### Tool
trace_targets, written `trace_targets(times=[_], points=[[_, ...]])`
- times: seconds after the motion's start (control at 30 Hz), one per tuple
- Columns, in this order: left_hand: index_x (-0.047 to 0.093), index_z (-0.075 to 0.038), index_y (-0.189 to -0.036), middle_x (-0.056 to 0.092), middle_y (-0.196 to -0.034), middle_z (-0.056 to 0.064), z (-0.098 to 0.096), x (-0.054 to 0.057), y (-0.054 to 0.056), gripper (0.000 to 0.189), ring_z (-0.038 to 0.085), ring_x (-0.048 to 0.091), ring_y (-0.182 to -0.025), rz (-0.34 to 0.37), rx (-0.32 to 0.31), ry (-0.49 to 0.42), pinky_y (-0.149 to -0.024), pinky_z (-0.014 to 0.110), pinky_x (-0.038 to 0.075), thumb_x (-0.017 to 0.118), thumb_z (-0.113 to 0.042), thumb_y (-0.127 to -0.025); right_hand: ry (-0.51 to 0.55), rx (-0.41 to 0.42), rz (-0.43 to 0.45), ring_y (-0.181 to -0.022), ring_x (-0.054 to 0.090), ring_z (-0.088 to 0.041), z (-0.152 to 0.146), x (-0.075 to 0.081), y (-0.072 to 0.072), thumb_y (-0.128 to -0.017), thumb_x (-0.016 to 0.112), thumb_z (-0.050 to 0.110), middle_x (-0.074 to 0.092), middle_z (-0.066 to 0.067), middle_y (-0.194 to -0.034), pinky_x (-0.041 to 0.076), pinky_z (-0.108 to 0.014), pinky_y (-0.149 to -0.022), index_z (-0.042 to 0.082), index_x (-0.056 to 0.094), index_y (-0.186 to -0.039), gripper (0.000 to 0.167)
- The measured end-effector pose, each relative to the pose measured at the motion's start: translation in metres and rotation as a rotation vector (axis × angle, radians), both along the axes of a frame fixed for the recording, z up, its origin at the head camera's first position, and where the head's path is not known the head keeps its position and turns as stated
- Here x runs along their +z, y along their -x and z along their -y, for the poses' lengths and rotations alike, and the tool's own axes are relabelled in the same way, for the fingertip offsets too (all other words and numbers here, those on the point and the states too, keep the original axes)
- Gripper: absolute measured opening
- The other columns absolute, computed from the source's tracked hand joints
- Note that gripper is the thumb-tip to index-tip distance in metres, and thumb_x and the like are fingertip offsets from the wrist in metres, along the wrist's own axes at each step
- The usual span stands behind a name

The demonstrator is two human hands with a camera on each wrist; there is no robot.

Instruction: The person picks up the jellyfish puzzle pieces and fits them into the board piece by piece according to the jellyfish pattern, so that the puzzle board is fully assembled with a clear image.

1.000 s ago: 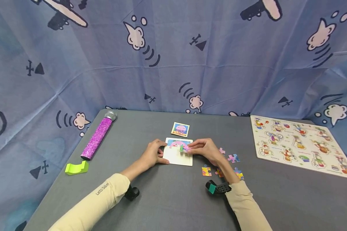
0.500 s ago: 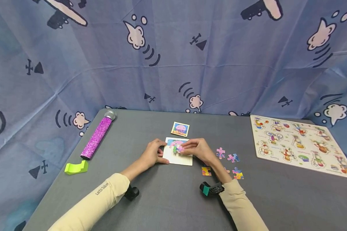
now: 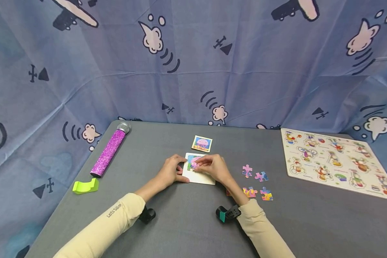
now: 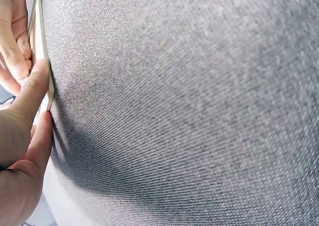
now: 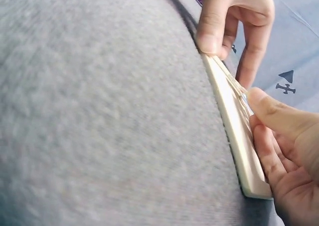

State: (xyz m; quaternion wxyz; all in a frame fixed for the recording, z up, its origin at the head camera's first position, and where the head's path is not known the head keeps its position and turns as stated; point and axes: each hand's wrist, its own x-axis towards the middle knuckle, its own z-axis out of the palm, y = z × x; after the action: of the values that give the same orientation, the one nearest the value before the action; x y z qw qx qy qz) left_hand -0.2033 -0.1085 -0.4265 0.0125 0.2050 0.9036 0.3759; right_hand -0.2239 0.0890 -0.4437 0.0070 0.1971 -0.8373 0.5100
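A small cream puzzle tray (image 3: 200,178) lies flat on the grey table, a pink and blue picture partly filling its far half. My left hand (image 3: 170,171) holds the tray's left side, thumb at the near corner and fingers at the far one. In the left wrist view the thumb and a finger press the tray's edge (image 4: 42,46). My right hand (image 3: 216,168) pinches a pink and green jigsaw piece (image 3: 192,165) over the tray's upper left part. Its fingertips cover much of the piece. In the right wrist view the right thumb and fingers (image 5: 264,104) sit low at the tray.
Several loose jigsaw pieces (image 3: 249,192) lie right of the tray, one half hidden by the right forearm. Behind it lies a square picture card (image 3: 201,143). A glittery purple microphone (image 3: 109,152) and lime-green stand (image 3: 85,186) are left; a large picture board (image 3: 332,161) is right.
My right hand has carried the jigsaw piece leftward over the tray and turned it, toward the left hand. More loose pieces show beside the right forearm. The left hand keeps its place.
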Motion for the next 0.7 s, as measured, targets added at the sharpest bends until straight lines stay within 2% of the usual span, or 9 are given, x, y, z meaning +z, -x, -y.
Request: trace_targets(times=[0.27, 0.47, 0.7], points=[[0.061, 0.013, -0.116, 0.059, -0.104, 0.021, 0.0000, 0.0004, -0.0006, 0.067, 0.021, 0.059, -0.075, -0.015, -0.012, -0.013, -0.064, 0.021, 0.049, 0.091, -0.009, -0.061, -0.135, -0.073, -0.098, -0.059, 0.061, -0.006, 0.0068, -0.0002, -0.0003, -0.071, 0.085, 0.011, 0.069, -0.001, -0.069, 0.047, -0.018, -0.055, 0.004, 0.077, -0.084, 0.017], [0.062, 0.013, -0.116, 0.059, -0.103, 0.020, 0.0002, -0.0002, -0.0006, 0.066, 0.021, 0.059, -0.074, -0.018, -0.010, -0.012, -0.064, 0.021, 0.049, 0.091, -0.009, -0.061, -0.181, -0.075, -0.095, -0.059, 0.062, -0.007, 0.0101, 0.0019, 0.0003, -0.070, 0.085, 0.009, 0.070, -0.003, -0.070, 0.049, -0.019, -0.055, 0.003, 0.077, -0.085, 0.018], [0.062, 0.013, -0.115, 0.059, -0.101, 0.021, 0.0003, 0.0000, -0.0007, 0.066, 0.022, 0.059, -0.074, -0.041, -0.020, -0.013, -0.063, 0.022, 0.050, 0.091, -0.010, -0.061, -0.172, -0.061, -0.076, -0.063, 0.064, -0.011, 0.0084, 0.0071, -0.0013, -0.070, 0.085, 0.007, 0.071, -0.006, -0.076, 0.050, -0.020, -0.057, 0.001, 0.075, -0.089, 0.022]])
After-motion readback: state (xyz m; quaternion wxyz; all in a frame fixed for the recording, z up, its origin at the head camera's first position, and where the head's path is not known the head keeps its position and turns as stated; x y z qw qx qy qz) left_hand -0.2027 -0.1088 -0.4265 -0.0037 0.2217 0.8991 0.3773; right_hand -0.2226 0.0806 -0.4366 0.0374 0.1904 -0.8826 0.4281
